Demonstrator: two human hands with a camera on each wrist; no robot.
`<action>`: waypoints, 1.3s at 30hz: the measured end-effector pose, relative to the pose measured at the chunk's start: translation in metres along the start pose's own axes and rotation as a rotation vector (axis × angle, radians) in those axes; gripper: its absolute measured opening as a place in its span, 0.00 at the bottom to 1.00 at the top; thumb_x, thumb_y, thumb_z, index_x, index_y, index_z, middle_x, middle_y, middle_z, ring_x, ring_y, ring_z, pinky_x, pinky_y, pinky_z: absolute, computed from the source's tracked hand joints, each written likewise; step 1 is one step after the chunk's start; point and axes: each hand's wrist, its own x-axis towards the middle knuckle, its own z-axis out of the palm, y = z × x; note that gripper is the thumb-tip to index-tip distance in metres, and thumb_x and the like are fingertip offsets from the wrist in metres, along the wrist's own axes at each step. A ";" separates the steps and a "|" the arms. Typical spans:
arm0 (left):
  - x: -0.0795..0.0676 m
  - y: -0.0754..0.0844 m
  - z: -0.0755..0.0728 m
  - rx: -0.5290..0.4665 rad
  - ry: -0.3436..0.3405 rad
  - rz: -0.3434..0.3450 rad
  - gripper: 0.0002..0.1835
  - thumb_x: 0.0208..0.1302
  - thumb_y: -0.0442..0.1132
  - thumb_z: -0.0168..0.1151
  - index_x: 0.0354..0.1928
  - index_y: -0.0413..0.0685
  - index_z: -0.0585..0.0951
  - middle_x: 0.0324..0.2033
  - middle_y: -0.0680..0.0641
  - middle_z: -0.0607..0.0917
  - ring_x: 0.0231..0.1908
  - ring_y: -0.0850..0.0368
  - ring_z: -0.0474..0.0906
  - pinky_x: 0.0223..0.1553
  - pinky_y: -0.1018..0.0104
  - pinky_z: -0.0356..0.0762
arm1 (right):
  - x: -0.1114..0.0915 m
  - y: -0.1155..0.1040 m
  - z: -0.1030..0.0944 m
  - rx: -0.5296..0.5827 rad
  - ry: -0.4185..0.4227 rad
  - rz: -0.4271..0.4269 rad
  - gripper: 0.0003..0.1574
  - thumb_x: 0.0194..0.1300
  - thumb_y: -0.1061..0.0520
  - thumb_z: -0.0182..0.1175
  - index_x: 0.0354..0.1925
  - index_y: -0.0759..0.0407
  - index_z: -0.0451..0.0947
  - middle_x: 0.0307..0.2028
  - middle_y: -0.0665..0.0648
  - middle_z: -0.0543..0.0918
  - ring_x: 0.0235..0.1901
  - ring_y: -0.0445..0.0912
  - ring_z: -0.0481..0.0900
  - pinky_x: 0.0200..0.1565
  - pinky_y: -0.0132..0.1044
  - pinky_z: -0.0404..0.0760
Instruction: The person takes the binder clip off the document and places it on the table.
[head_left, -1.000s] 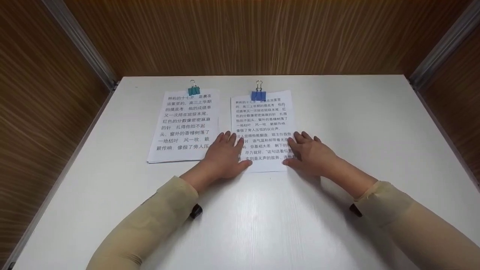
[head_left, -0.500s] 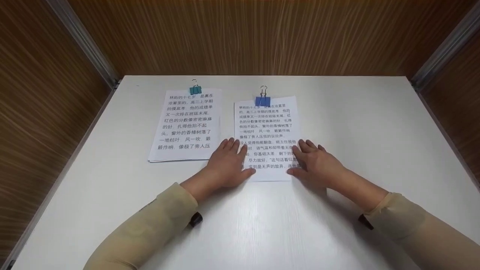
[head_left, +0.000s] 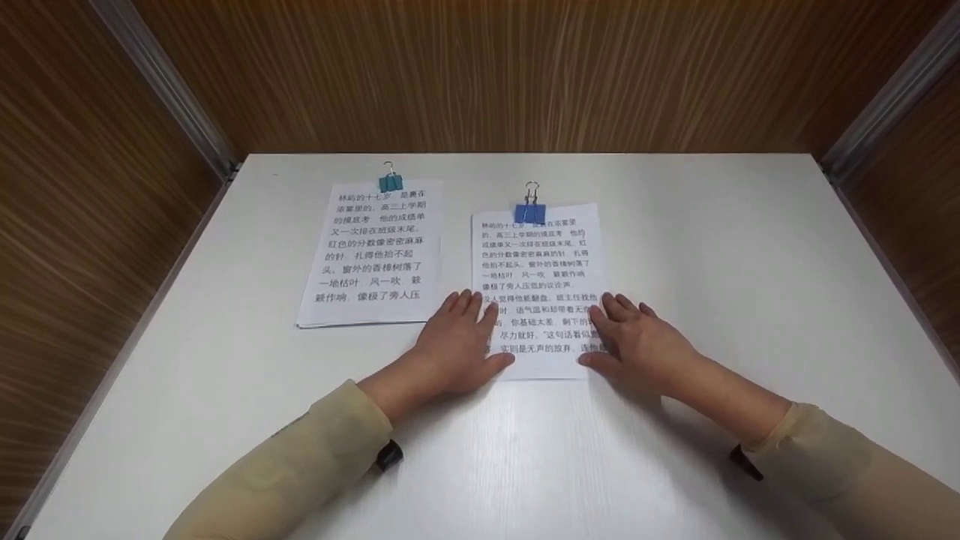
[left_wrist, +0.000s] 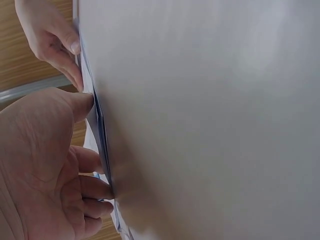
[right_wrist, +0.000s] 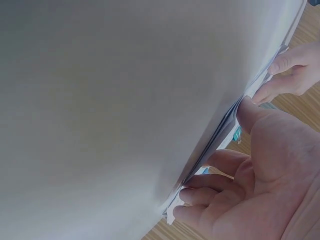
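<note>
A stack of printed sheets [head_left: 540,315] lies on the white table, held at its top edge by a blue binder clip [head_left: 530,214]. My left hand [head_left: 457,341] rests on the lower left side of this stack, thumb near the bottom edge and fingers pointing away. On the opposite side, my right hand [head_left: 645,341] lies along the lower right edge in much the same way. Both wrist views show thumb and fingertips touching the paper's edge, with the palms raised. Farther left lies a second printed stack [head_left: 375,247] with a teal binder clip [head_left: 391,181] at its top.
The white tabletop [head_left: 495,465] is enclosed by a wood-grain back panel [head_left: 510,75] and similar side panels with metal corner posts. The left stack lies close beside my left hand's fingers.
Both hands have drawn the blue-clipped stack toward the person and slightly right, and its top edge now sits lower than the left stack's. The teal-clipped stack has stayed in place.
</note>
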 end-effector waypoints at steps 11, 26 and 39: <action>-0.008 0.006 0.005 -0.014 -0.007 0.030 0.47 0.78 0.68 0.46 0.82 0.36 0.60 0.79 0.29 0.59 0.81 0.36 0.49 0.82 0.47 0.42 | -0.015 -0.007 0.002 -0.017 0.022 -0.021 0.48 0.73 0.41 0.68 0.74 0.74 0.68 0.73 0.81 0.66 0.74 0.74 0.63 0.71 0.70 0.64; -0.019 0.015 0.005 -0.014 -0.008 0.042 0.47 0.78 0.68 0.47 0.82 0.37 0.61 0.79 0.29 0.59 0.81 0.37 0.50 0.82 0.47 0.42 | -0.029 -0.016 0.003 -0.018 0.038 0.001 0.48 0.71 0.42 0.70 0.73 0.74 0.70 0.72 0.80 0.68 0.72 0.74 0.66 0.70 0.69 0.66; -0.011 0.005 -0.007 -0.042 0.025 0.047 0.46 0.75 0.69 0.53 0.79 0.39 0.68 0.76 0.32 0.68 0.79 0.36 0.58 0.81 0.44 0.48 | -0.030 -0.017 0.001 -0.040 0.055 -0.008 0.48 0.70 0.41 0.71 0.72 0.73 0.72 0.70 0.80 0.70 0.71 0.73 0.68 0.69 0.69 0.69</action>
